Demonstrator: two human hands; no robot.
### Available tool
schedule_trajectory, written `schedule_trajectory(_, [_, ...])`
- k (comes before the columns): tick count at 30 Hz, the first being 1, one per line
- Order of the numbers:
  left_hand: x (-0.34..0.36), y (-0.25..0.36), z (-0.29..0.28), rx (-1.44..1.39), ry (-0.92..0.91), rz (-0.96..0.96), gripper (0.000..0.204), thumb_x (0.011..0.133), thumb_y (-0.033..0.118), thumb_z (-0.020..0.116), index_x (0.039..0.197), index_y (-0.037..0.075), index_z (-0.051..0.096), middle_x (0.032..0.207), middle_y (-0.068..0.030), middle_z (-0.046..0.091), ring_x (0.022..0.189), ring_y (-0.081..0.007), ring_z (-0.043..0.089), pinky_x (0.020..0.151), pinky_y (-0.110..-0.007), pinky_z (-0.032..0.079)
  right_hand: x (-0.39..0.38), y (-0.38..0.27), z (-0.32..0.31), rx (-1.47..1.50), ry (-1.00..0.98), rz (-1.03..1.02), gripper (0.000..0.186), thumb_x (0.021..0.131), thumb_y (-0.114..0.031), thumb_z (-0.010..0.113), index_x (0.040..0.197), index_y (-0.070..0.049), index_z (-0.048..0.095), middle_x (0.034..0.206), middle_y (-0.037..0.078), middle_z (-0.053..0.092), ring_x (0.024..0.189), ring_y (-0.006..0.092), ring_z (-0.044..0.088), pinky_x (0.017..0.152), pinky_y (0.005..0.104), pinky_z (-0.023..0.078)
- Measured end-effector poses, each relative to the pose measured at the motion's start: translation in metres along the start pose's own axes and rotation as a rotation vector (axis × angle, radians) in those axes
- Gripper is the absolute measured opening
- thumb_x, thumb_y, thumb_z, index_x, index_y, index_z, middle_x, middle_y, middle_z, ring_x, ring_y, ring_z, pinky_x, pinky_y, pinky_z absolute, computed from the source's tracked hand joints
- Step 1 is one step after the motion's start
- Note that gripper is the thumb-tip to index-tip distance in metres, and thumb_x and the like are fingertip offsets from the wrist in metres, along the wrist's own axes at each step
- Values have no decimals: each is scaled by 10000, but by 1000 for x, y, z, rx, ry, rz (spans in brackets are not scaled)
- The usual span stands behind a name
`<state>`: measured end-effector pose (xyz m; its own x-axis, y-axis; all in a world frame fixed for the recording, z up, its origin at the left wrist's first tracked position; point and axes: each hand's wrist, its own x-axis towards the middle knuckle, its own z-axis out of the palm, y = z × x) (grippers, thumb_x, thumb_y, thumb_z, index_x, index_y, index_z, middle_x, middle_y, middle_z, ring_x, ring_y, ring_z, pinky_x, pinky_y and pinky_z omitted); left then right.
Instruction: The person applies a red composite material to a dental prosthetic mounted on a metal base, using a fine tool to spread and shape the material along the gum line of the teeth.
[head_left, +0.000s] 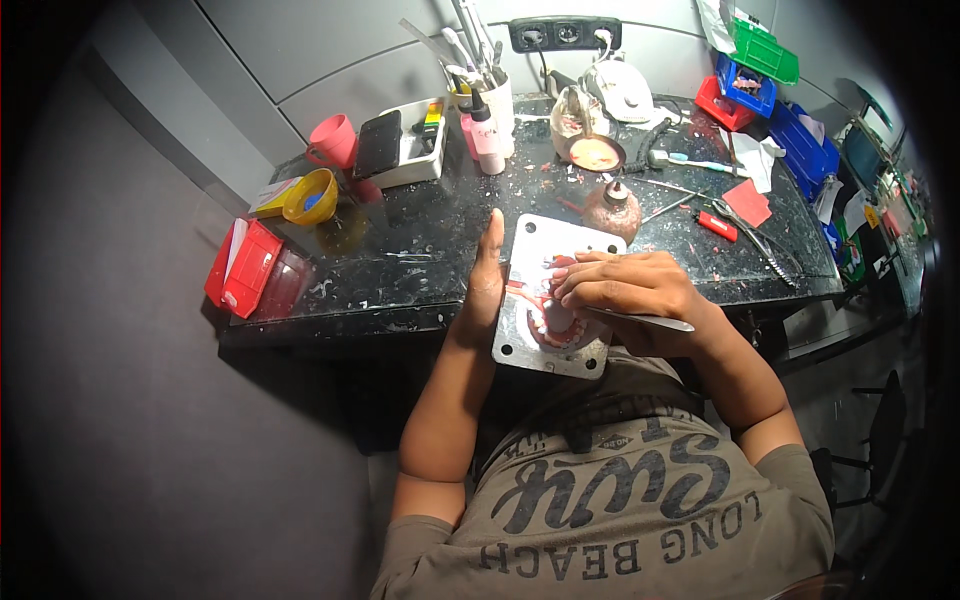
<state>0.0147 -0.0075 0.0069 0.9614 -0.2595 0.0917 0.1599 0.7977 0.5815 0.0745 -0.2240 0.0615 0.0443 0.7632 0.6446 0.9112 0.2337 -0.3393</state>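
Note:
My left hand (487, 275) grips the left edge of a metal flask plate (512, 335) with holes at its corners, thumb pointing up, held tilted over the bench's front edge. Set in white material on the plate are dentures (562, 337) with pink gums and white teeth. My right hand (640, 288) is closed around a slim metal spatula-like tool (655, 321), its pointed blade sticking out to the right below the fingers. The right fingertips lie over the upper part of the dentures and hide it, along with the tool's other end.
The black workbench (420, 270) carries a round glass bottle (612, 212), a red lighter (718, 227), a pink wax sheet (748, 203) and a toothbrush (708, 164). Left stand a yellow bowl (310, 197), a pink cup (333, 142) and a red bin (252, 268). Scraps litter the top.

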Motion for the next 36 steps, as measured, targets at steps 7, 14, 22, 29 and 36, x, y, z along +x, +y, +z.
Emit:
schedule_trajectory(7, [-1, 0, 1, -32, -47, -26, 987, 1061, 755, 337, 1463, -134, 483, 1374, -306, 628, 1223, -377, 673, 1090, -497, 536, -1, -1, 0, -2, 36, 11, 423, 762, 5, 674, 1184, -2, 706, 1169, 158, 768, 1144, 396, 747, 1055, 496, 588])
schedule_trajectory(14, [1, 1, 11, -124, -74, -82, 1018, 1043, 782, 346, 1475, -130, 479, 1390, -289, 628, 1231, -368, 671, 1095, -490, 531, 2, 0, 0, -52, 110, -12, 324, 791, 19, 714, 1113, -10, 738, 1094, 141, 790, 1076, 357, 777, 981, 457, 620])
schedule_trajectory(22, [4, -1, -9, -198, -231, -64, 1013, 1044, 792, 314, 1444, -116, 520, 1338, -266, 666, 1179, -345, 699, 1047, -473, 562, 7, -10, 5, -60, 235, 44, 134, 923, 2, 730, 1056, -13, 741, 1049, 152, 793, 949, 317, 794, 801, 380, 633])
schedule_trajectory(29, [2, 2, -5, -111, -133, -39, 997, 1044, 788, 319, 1423, -107, 542, 1304, -259, 689, 1152, -351, 718, 1023, -482, 582, -17, 0, -11, 119, 546, 160, 103, 1093, -26, 562, 1131, 56, 611, 1115, 220, 752, 1051, 289, 767, 930, 410, 626])
schedule_trajectory(36, [1, 2, 8, -25, -9, -14, 984, 1042, 784, 336, 1420, -99, 550, 1273, -263, 705, 1127, -362, 733, 1000, -498, 598, -40, 14, -32, 152, 682, 416, 120, 1126, -44, 499, 1151, 61, 551, 1092, 234, 722, 1046, 299, 767, 894, 380, 651])
